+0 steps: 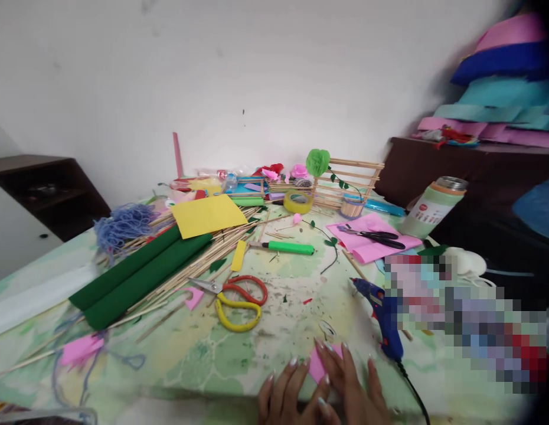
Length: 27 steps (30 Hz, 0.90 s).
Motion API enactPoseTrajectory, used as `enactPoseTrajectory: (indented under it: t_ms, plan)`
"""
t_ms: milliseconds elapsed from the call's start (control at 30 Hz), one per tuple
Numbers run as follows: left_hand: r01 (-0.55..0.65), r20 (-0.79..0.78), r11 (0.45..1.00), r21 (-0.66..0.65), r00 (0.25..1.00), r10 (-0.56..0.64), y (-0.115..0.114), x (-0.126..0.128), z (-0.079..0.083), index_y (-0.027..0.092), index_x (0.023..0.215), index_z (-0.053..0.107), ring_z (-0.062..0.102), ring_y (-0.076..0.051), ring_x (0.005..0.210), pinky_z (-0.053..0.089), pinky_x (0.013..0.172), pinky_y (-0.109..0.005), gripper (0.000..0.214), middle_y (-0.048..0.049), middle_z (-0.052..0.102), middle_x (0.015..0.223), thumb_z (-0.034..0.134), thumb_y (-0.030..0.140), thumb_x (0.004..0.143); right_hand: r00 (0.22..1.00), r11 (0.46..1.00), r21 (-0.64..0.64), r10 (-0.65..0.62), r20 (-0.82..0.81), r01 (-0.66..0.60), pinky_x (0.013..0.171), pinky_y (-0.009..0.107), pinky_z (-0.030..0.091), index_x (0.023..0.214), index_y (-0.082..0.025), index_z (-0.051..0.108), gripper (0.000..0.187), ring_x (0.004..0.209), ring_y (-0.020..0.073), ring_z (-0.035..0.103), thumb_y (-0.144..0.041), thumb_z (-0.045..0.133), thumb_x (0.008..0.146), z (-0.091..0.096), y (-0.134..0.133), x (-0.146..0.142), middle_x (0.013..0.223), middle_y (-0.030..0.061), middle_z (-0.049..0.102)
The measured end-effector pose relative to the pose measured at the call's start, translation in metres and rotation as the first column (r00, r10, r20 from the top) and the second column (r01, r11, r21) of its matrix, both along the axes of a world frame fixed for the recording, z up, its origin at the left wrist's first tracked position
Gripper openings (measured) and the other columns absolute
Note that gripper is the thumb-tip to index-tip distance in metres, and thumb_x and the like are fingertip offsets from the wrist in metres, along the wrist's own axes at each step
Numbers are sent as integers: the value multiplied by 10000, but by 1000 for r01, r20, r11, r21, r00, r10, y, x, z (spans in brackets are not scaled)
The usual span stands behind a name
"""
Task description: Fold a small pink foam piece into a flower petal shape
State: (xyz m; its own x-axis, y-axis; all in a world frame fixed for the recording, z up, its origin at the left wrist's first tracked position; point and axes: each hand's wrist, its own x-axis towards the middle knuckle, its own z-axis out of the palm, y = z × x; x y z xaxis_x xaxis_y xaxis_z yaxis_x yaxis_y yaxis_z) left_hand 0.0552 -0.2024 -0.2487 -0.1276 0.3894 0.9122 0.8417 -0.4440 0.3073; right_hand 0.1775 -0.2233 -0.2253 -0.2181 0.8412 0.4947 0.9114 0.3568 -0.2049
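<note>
My left hand (287, 396) and my right hand (355, 389) lie side by side at the near edge of the table, fingers stretched flat. Both press on a small pink piece of paper (317, 365) that shows between them. The right hand overlaps the left a little. A blue glue gun (381, 313) lies just right of my right hand, its black cord (414, 396) running toward me. Red and yellow scissors (237, 298) lie beyond my left hand.
Green felt rolls (137, 277), wooden sticks (203, 254), a yellow sheet (207, 215), a green utility knife (286, 248), a tape roll (298, 202), black scissors on pink paper (372, 237), a bottle (434, 206) and blue yarn (124, 224) crowd the table. A blurred-out patch covers the right.
</note>
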Motion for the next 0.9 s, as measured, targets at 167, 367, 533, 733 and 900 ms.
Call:
enactPoseTrajectory:
  t_ms: [167,367,533,733,900]
  plan:
    - [164,-134,963,-215,971,-195,-13,-21,9,360,1022,742,589,-152,1046,174,1139,-281,251,-17,752,1019,507,395,938,989,987,-61,150,3,-150,1012,460,471,1532,-180,-169,819,1204,258,617,-353,414,984,21,3,11,1334,100,620]
    - [181,-276,962,-202,932,-233,-11,-27,12,313,1069,727,492,-164,1260,75,1190,-334,246,-10,751,1085,536,344,919,994,999,13,53,-99,-52,986,467,477,1549,-204,-108,720,1283,295,545,-446,300,1007,16,-4,10,1363,94,600]
    - [200,-401,957,-210,875,-271,-12,-20,30,232,1045,718,314,-88,1412,53,1204,-303,309,-2,746,1116,426,218,945,997,998,13,68,-44,-68,920,446,522,1542,-163,-140,785,1176,277,634,-348,390,994,10,-1,9,1315,108,636]
    - [208,-359,941,-266,885,-297,-16,-22,48,200,1089,689,590,-139,1136,27,1208,-304,315,-17,738,1144,475,373,937,870,995,-69,34,-492,-77,1018,460,470,1554,-240,26,675,1325,266,505,-354,391,997,7,-8,7,1408,118,560]
    - [225,-350,943,-247,886,-303,-7,-17,60,164,1148,669,593,-161,1176,114,1201,-303,396,-58,699,1227,522,437,903,469,999,27,33,-883,-19,907,360,548,1326,-226,467,366,1171,239,632,-304,484,969,11,-17,7,1276,155,645]
